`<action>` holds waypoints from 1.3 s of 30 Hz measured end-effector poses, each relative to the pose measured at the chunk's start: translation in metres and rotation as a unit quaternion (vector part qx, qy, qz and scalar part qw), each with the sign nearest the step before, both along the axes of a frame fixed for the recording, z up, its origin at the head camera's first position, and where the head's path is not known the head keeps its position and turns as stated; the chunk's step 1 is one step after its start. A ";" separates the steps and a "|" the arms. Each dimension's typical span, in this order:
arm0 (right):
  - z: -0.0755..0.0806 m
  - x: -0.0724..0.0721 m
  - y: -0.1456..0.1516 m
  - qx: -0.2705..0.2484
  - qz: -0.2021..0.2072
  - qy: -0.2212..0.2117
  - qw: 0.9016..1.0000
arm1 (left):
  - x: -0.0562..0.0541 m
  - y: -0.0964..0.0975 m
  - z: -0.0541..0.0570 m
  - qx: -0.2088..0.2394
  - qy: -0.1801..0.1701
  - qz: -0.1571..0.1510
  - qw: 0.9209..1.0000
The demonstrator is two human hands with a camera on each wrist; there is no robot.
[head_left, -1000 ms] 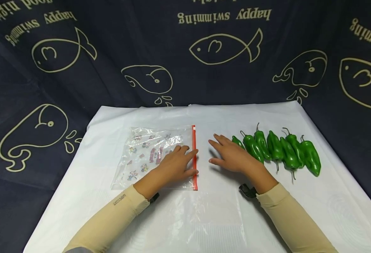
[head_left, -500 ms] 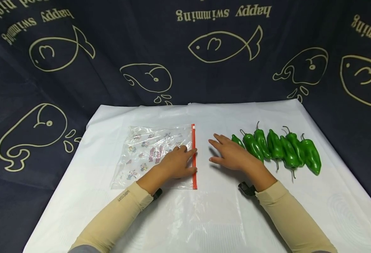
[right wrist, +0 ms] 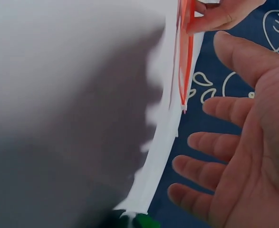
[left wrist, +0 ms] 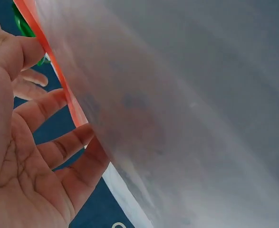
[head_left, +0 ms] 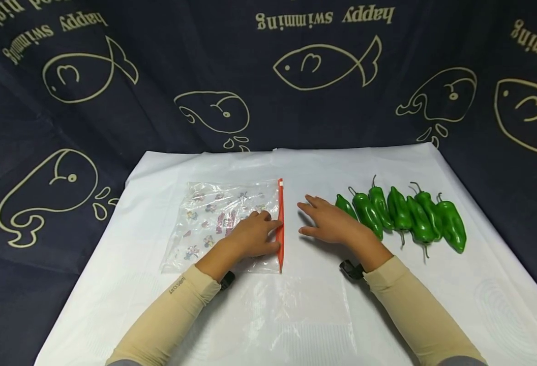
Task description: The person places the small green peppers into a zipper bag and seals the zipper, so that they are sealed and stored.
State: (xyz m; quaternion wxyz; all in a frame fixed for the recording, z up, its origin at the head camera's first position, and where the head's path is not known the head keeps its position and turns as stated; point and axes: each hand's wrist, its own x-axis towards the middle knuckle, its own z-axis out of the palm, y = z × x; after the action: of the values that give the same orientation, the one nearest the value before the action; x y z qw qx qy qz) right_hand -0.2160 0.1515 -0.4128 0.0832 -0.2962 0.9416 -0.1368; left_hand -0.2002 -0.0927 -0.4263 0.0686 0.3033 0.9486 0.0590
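A clear zip bag [head_left: 195, 218] with small cartoon prints lies flat at the middle left, its red zip edge [head_left: 280, 203] facing right. My left hand [head_left: 252, 234] is over that end, pinching the red edge between thumb and fingers; the edge bows and looks wider there. In the left wrist view, the fingertips [left wrist: 58, 96] meet the red strip and the film. To the right, my right hand [head_left: 330, 222] hovers low with its fingers spread and nothing in it. Just beyond it lies a row of several green peppers [head_left: 401, 211], the leftmost partly hidden by this hand.
A white cloth [head_left: 314, 315] covers the table. Behind and at the sides hangs a dark blue curtain [head_left: 232, 46] with fish and whale drawings. Thin clear plastic sheeting [head_left: 314, 305] lies on the cloth in front of the hands.
The red zip edge, straight before, now bows and widens under my left fingers, which have shifted slightly left. My right hand has drifted a little left, away from the peppers.
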 end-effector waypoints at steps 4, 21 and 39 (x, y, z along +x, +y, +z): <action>0.001 -0.005 -0.007 0.009 0.001 -0.020 1.000 | 0.000 0.000 0.000 0.003 0.003 0.002 1.000; -0.009 -0.033 -0.036 0.021 0.023 -0.083 0.996 | 0.001 -0.003 0.002 0.022 0.006 -0.002 1.000; -0.023 -0.034 -0.046 0.092 -0.008 -0.062 0.994 | 0.000 -0.004 0.003 0.032 -0.001 0.001 0.999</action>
State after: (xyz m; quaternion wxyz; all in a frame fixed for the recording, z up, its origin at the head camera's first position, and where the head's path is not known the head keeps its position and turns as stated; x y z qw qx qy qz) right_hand -0.2498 0.1055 -0.4356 0.1675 -0.2705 0.9455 -0.0689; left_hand -0.1999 -0.0966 -0.4236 0.0601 0.3048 0.9463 0.0896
